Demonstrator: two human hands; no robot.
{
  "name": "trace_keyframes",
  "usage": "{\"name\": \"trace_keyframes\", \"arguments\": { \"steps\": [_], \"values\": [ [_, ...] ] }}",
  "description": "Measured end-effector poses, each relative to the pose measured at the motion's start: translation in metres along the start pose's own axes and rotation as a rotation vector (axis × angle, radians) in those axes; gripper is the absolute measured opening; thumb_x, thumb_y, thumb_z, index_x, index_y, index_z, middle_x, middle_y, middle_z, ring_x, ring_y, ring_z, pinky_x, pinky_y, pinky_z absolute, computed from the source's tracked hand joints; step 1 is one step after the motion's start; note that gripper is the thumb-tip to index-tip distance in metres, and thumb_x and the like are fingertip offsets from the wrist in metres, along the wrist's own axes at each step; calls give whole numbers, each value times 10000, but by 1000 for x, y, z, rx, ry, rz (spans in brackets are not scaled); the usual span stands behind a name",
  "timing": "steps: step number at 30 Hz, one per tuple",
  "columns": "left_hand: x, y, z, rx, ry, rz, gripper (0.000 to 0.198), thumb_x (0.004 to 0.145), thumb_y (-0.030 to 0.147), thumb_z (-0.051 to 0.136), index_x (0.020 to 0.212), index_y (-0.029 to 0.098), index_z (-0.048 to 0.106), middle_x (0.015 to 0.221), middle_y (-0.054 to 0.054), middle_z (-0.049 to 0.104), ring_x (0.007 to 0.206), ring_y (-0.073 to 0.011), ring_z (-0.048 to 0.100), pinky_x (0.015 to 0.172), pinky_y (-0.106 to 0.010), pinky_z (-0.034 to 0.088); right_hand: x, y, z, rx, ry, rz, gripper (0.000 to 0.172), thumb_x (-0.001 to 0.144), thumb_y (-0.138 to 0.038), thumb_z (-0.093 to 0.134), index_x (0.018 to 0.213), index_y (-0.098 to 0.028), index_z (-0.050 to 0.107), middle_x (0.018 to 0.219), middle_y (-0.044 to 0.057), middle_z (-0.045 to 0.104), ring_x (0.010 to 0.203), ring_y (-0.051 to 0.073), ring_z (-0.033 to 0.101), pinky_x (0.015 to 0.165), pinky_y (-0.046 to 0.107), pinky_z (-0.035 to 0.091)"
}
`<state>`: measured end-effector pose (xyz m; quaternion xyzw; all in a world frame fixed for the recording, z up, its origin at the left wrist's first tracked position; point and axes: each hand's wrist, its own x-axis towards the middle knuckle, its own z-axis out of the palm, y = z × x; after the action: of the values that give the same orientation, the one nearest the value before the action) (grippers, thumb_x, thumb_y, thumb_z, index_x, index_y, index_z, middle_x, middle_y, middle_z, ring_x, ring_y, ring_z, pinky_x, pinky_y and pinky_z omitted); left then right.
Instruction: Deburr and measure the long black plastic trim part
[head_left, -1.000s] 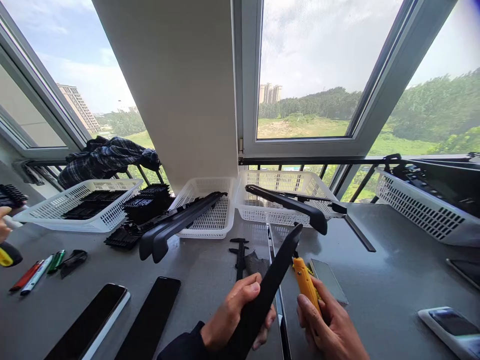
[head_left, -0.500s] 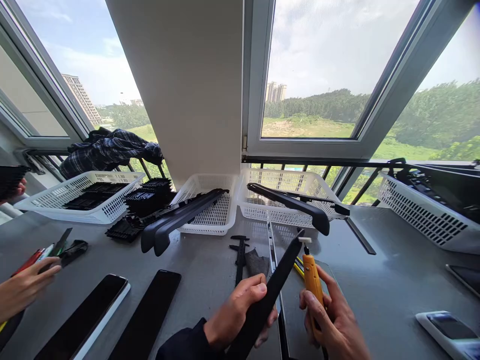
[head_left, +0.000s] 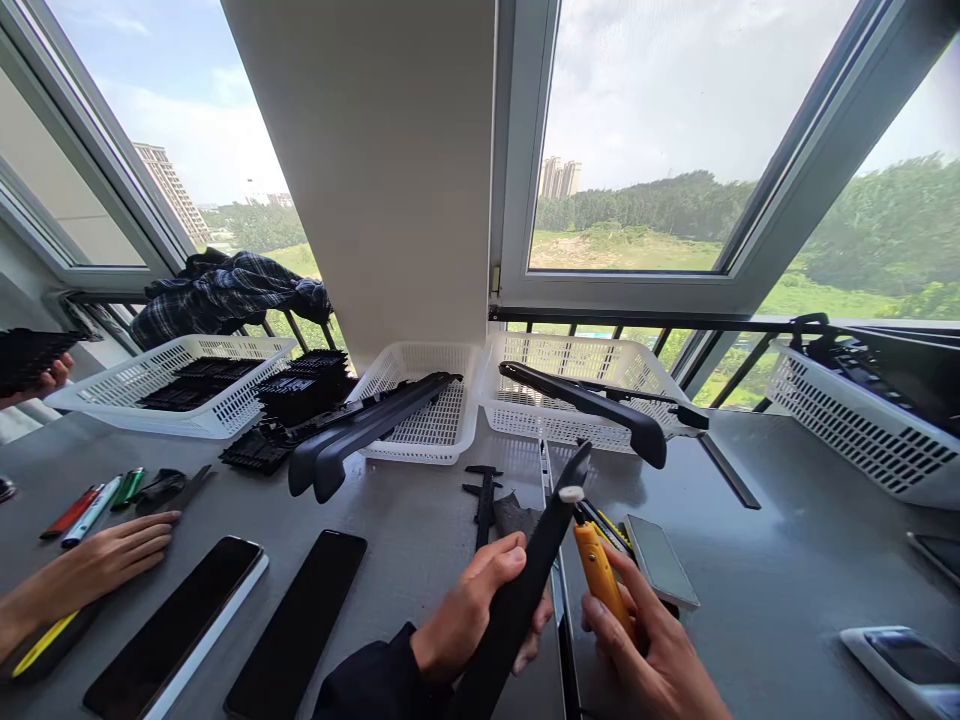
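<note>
My left hand (head_left: 480, 605) is closed around a long black plastic bar (head_left: 536, 575), which slants up and away from me. In my right hand (head_left: 656, 635) is a yellow rotary tool (head_left: 600, 570). Its white polishing tip (head_left: 571, 494) is at the bar's face near the far end and looks to be touching it. Beyond my hands lie a black caliper (head_left: 484, 505) and a grey cloth (head_left: 516, 515). Right of the tool is a flat grey box (head_left: 661, 565), partly behind my right hand.
White baskets (head_left: 420, 455) line the back, with similar black bars (head_left: 375, 430) across two. Black parts (head_left: 307, 385) are stacked at left. Two phones (head_left: 176, 625) lie left of me. A co-worker's hand (head_left: 124, 555) rests near a knife (head_left: 191, 490); another person's hand holds black parts (head_left: 34, 355).
The yellow tool has moved left, its white tip now over the bar's face instead of beside its edge. At left, the co-worker's hand has moved right and lies flatter on the table.
</note>
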<state>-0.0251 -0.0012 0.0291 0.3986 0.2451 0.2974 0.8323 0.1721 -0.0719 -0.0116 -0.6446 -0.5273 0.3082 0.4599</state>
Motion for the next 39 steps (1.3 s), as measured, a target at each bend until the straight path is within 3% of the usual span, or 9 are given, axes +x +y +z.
{"name": "trace_keyframes", "arguments": {
  "steps": [4,10,14,26,35,39],
  "values": [
    [2,0,-4,-10,31,15,387,962,610,543,902,244,432,669,32,609,373,-93,493,359,-197,374,2,-4,-3,-11,-140,-50,552,978,-559,600,1441,-264,661,1249,77,799,1114,284,766,973,334,605],
    [4,0,-4,-39,65,74,445,931,650,589,862,229,464,666,25,639,353,-90,518,363,-199,375,7,-3,-11,-115,-353,-106,618,1008,-488,583,1564,-219,562,1440,126,716,1289,319,709,993,339,612],
    [3,3,-1,-65,129,99,451,915,645,614,827,216,507,666,24,638,361,-84,502,362,-201,369,6,-10,-10,-132,-461,-126,601,1028,-469,559,1577,-225,548,1517,118,656,1376,297,649,1100,347,545],
    [1,14,-2,55,353,135,473,888,672,588,762,220,529,463,30,553,352,-116,472,402,-235,343,4,-20,-10,-188,-541,-201,549,1004,-438,567,1503,-214,623,1421,107,731,1250,278,739,995,292,600],
    [3,16,-5,39,441,159,544,866,733,595,742,208,529,587,17,616,374,-103,498,417,-247,366,4,-21,-11,-216,-613,-237,579,966,-355,579,1516,-178,622,1498,124,658,1348,301,671,1078,340,566],
    [3,16,-5,46,468,175,566,859,745,599,731,194,568,555,7,600,399,-110,494,419,-246,374,1,-27,-12,-189,-652,-247,573,940,-330,607,1495,-193,650,1460,124,688,1291,308,713,1047,347,588]
  ]
}}
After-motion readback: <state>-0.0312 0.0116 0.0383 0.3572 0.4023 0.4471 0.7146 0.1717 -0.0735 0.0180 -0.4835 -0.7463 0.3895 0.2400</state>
